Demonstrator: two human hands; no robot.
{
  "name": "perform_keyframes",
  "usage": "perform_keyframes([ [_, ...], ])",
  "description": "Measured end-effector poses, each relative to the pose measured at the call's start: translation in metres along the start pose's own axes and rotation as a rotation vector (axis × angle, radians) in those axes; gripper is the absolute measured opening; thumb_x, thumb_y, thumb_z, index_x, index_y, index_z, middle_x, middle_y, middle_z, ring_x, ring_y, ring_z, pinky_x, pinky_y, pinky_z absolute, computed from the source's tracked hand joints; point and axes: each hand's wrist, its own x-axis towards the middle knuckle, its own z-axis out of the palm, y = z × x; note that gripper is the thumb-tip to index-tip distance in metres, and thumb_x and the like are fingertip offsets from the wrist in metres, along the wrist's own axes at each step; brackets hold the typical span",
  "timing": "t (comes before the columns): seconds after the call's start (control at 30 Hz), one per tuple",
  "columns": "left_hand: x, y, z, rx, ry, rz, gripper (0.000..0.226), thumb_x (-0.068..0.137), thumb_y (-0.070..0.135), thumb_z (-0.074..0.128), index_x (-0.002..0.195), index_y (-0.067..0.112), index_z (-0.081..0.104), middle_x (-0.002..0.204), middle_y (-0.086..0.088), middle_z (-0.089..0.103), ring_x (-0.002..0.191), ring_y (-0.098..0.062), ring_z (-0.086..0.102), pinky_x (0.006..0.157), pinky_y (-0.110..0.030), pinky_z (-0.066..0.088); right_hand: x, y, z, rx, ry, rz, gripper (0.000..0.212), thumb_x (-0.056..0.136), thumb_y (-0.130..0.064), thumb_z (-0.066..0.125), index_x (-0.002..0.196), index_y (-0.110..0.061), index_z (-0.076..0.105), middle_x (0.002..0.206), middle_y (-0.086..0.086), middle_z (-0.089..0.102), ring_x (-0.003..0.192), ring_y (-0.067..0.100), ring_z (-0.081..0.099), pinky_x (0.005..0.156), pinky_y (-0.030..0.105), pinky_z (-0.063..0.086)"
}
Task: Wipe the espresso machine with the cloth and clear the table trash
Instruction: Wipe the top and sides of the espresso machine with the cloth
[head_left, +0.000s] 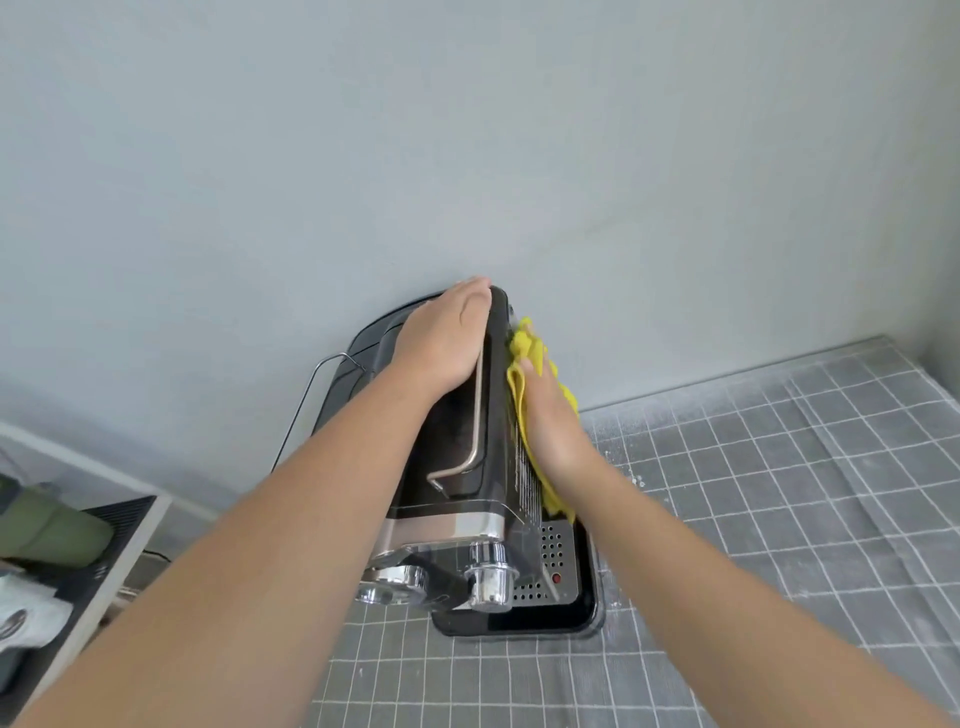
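Against the far wall the espresso machine (467, 499) stands on the desk (779, 519), its long axis running near to far. On its top the left hand (441, 338) lies flat; the right hand (556, 426), fingers straight, presses the yellow cloth (519, 348) on its right side.

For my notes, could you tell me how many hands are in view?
2: left hand on the espresso machine top; right hand pressing the cloth against its side.
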Motion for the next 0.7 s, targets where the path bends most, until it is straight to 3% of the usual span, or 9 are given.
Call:
perform_keyframes([
  [0.1,0.001,-0.001,0.0,0.017,-0.017,-0.006,0.043,0.101,0.021,0.025,0.138,0.014,0.047,0.15,-0.001,0.041,0.141,-0.015,0.033,0.118,-0.032,0.021,0.041,-0.011,-0.002,-0.012,-0.001,0.05,0.054,0.098,-0.04,0.021,0.15,-0.029,0.011,0.159,-0.012,0.009,0.146,0.006,0.006,0.122,0.038,0.002],
  [0.17,0.002,-0.001,0.0,0.026,-0.034,0.0,0.044,0.102,0.02,0.024,0.142,0.014,0.041,0.153,0.0,0.035,0.143,-0.011,0.028,0.12,-0.033,0.017,0.024,-0.009,0.004,0.011,0.002,-0.021,0.057,0.092,-0.048,0.024,0.148,-0.037,0.013,0.157,-0.019,0.01,0.145,0.002,0.008,0.121,0.041,0.008],
  [0.23,0.002,-0.001,-0.001,0.034,-0.039,0.002,0.045,0.102,0.02,0.024,0.143,0.014,0.04,0.154,0.0,0.034,0.144,-0.011,0.026,0.12,-0.031,0.016,-0.026,-0.004,0.012,0.067,-0.006,-0.104,0.049,0.089,-0.055,0.027,0.137,-0.058,0.016,0.155,-0.026,0.01,0.144,-0.004,0.008,0.121,0.042,0.011],
  [0.3,0.002,0.0,-0.002,0.038,-0.044,0.001,0.045,0.102,0.02,0.024,0.144,0.014,0.038,0.155,0.0,0.033,0.144,-0.011,0.025,0.12,-0.029,0.016,-0.073,-0.001,0.015,0.093,-0.027,-0.159,0.042,0.091,-0.054,0.026,0.129,-0.068,0.015,0.154,-0.03,0.009,0.143,-0.008,0.006,0.121,0.041,0.01],
  [0.4,0.001,0.001,-0.005,0.018,-0.068,0.004,0.045,0.103,0.023,0.024,0.144,0.012,0.036,0.156,0.0,0.031,0.145,-0.01,0.024,0.119,-0.026,0.013,-0.084,-0.001,0.013,0.046,0.0,-0.197,0.045,0.095,-0.045,0.025,0.137,-0.055,0.014,0.154,-0.031,0.008,0.141,-0.012,0.004,0.122,0.035,0.007],
  [0.5,-0.008,0.001,-0.012,-0.031,-0.083,0.043,0.045,0.103,0.026,0.029,0.144,0.01,0.036,0.156,-0.001,0.029,0.145,-0.011,0.022,0.116,-0.022,0.011,-0.033,-0.022,0.008,-0.044,0.014,-0.121,0.05,0.101,-0.031,0.028,0.147,-0.034,0.011,0.157,-0.019,0.009,0.142,-0.007,0.002,0.122,0.03,0.002],
  [0.6,-0.021,-0.015,-0.02,0.063,-0.07,0.023,0.048,0.102,0.034,0.026,0.147,0.016,0.03,0.158,0.003,0.023,0.147,-0.01,0.015,0.122,-0.035,0.008,0.035,-0.038,0.005,-0.09,-0.015,-0.037,0.053,0.099,-0.029,0.033,0.149,-0.026,0.016,0.159,-0.007,0.01,0.146,0.006,0.004,0.121,0.033,0.003],
  [0.7,-0.033,-0.034,-0.02,0.237,-0.102,-0.02,0.05,0.102,0.039,0.02,0.15,0.025,0.022,0.16,0.009,0.013,0.149,-0.009,0.003,0.121,-0.046,0.007,0.062,-0.04,0.006,-0.04,-0.025,0.001,0.057,0.094,-0.029,0.036,0.148,-0.021,0.022,0.157,-0.002,0.023,0.145,0.011,0.018,0.121,0.04,0.012],
])
